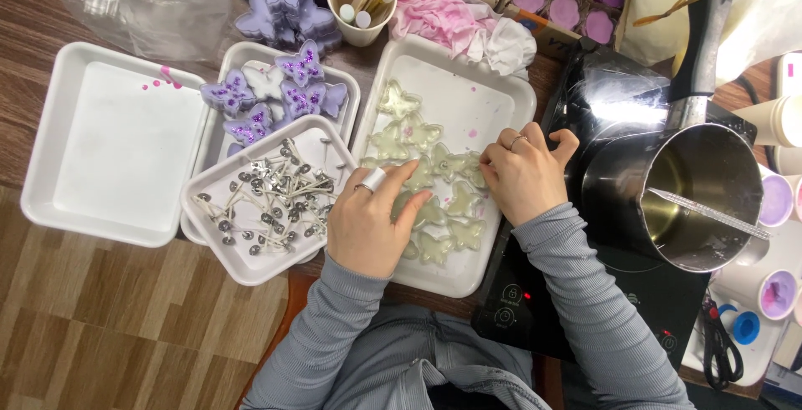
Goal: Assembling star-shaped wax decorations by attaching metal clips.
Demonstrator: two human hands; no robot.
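Both hands are working over a white tray [493, 84] of clear butterfly moulds [434, 210] on the table. The left hand [368, 222] is lying flat, grip open, on the moulds; the right hand [522, 172] is curled — grip unclear. A wick tray [242, 268] is crowding the left, a steel pot [693, 193] the right.

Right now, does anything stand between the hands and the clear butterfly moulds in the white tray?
Nothing visible does. The left hand and right hand already rest on the clear butterfly moulds inside the white tray.
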